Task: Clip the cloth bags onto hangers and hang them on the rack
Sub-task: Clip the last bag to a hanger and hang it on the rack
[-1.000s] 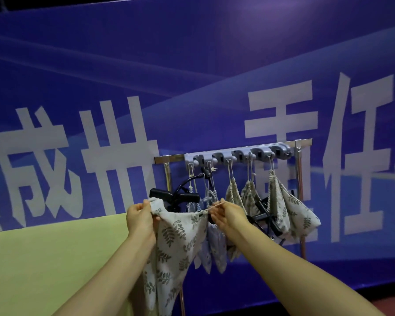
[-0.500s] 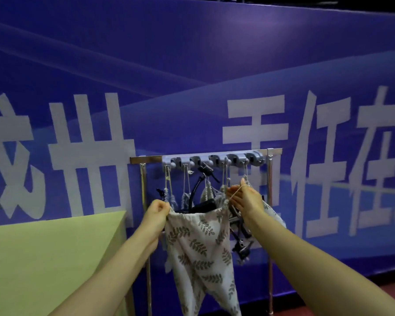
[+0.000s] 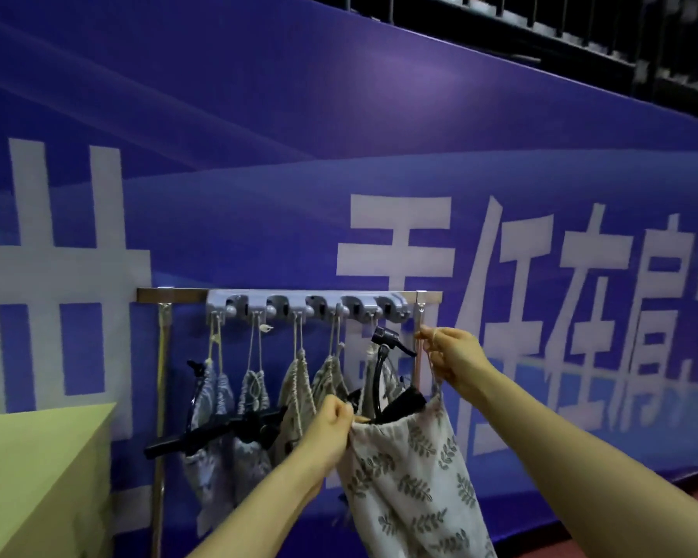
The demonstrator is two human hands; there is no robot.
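1. One rack (image 3: 178,295) is seen, its hook strip toward the right end.
2. Five cloth bags: four hung, one leaf-print bag (image 3: 412,477) held at the right post.
3. Its rim is pinched by the left hand (image 3: 331,422); its drawstring is gripped by the right hand (image 3: 456,356).
4. Two black hangers (image 3: 218,430) are counted.

Dim, bluish, soft wide-angle blur

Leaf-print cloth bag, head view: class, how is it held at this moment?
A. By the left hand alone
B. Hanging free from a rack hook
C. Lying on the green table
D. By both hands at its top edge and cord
D: the left hand pinches the leaf-print bag at its top edge, while the right hand lifts its drawstring beside the rack.
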